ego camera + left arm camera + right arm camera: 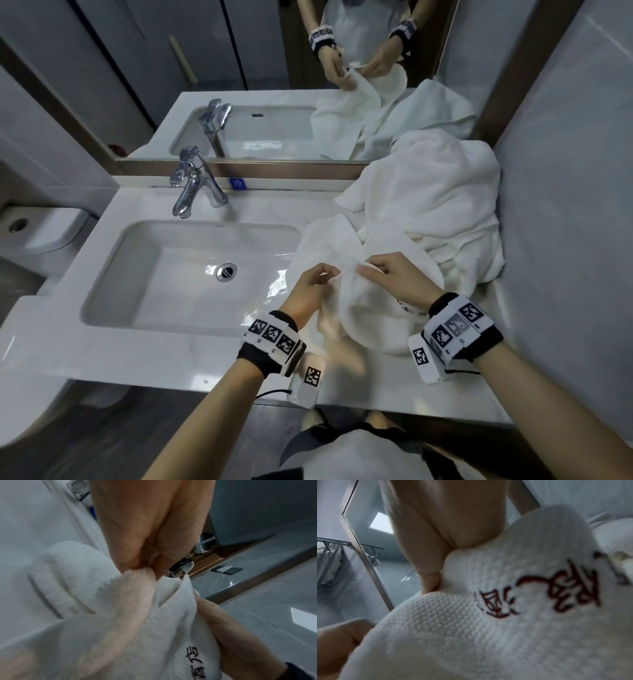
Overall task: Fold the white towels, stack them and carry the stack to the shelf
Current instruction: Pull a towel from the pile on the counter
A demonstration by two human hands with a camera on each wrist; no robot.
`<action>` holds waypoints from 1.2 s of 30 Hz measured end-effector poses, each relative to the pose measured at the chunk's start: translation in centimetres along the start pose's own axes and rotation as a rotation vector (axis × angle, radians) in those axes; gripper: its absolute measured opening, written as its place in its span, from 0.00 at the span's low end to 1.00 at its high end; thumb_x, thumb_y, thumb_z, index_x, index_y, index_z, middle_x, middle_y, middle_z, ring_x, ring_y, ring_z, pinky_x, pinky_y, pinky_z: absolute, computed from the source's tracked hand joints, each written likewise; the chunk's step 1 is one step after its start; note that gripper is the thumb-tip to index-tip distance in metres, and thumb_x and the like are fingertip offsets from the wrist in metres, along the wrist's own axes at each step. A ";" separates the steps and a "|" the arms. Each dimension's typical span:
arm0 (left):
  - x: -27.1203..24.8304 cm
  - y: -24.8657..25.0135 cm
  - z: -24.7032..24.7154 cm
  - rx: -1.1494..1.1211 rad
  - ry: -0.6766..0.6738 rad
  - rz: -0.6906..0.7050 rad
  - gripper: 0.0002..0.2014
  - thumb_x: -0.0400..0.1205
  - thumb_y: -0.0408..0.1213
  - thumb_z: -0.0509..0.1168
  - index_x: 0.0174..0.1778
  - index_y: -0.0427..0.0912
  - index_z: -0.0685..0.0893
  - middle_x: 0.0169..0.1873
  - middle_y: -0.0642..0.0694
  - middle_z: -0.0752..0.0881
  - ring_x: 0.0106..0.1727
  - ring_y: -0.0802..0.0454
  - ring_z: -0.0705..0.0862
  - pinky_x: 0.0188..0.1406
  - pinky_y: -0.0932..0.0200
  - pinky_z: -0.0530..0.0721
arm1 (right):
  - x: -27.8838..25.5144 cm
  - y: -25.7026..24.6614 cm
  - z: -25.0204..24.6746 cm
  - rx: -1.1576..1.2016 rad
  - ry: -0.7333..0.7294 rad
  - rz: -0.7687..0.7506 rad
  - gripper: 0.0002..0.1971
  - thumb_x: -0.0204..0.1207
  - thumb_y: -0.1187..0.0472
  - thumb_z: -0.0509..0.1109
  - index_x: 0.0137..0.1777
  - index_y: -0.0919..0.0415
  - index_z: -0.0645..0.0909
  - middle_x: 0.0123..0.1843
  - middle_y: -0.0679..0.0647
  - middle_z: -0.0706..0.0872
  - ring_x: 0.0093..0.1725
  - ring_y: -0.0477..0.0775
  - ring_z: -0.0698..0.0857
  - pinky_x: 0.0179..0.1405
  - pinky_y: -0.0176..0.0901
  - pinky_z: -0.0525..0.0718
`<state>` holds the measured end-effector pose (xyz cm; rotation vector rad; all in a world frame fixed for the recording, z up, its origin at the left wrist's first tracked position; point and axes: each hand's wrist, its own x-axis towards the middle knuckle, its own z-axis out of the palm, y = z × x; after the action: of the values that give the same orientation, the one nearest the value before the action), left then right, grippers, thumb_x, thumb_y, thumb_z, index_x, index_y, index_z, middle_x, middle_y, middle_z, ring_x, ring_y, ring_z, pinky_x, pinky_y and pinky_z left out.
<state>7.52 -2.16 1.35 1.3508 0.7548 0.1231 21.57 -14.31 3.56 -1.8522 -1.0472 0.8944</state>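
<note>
A white towel point(373, 308) with dark embroidered characters hangs bunched over the counter's front right, between my hands. My left hand point(317, 284) pinches its edge from the left, and the left wrist view shows the fingers point(137, 536) closed on a fold of the towel point(130, 615). My right hand point(383, 270) pinches the same edge close by, from the right; in the right wrist view the fingers point(436, 534) dig into the waffle-textured towel point(488, 615). A heap of more white towels point(435, 205) lies at the back right of the counter.
A white sink basin point(144, 274) fills the left of the counter point(137, 359), with a chrome tap point(191, 185) behind it. A mirror point(239, 68) runs along the back wall. A grey wall closes the right side. A wire rack point(332, 561) holding towels shows in the right wrist view.
</note>
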 end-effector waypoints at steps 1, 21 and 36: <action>-0.1 0.1 0.1 -0.050 -0.023 -0.024 0.19 0.75 0.13 0.51 0.46 0.38 0.81 0.43 0.40 0.85 0.42 0.44 0.81 0.41 0.56 0.78 | 0.2 0.0 0.2 0.012 0.001 0.001 0.22 0.80 0.54 0.67 0.38 0.76 0.80 0.33 0.59 0.77 0.37 0.50 0.74 0.41 0.46 0.69; -0.7 -0.6 1.8 -0.008 0.059 0.094 0.12 0.85 0.36 0.61 0.50 0.30 0.85 0.42 0.39 0.85 0.46 0.47 0.82 0.49 0.56 0.78 | 0.9 1.7 1.9 0.185 0.162 0.208 0.13 0.77 0.52 0.70 0.49 0.62 0.82 0.48 0.61 0.89 0.51 0.60 0.87 0.51 0.50 0.81; -4.6 11.8 -1.6 0.368 0.044 0.671 0.08 0.83 0.33 0.50 0.41 0.45 0.72 0.35 0.55 0.74 0.38 0.63 0.73 0.40 0.70 0.72 | 2.8 -3.7 -2.5 0.033 -0.212 -0.072 0.07 0.67 0.48 0.78 0.42 0.36 0.83 0.35 0.31 0.87 0.35 0.30 0.84 0.30 0.23 0.78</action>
<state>7.14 -0.16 13.94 1.9212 0.3384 0.5672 23.62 -11.36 7.38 -1.7084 -1.2123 1.0768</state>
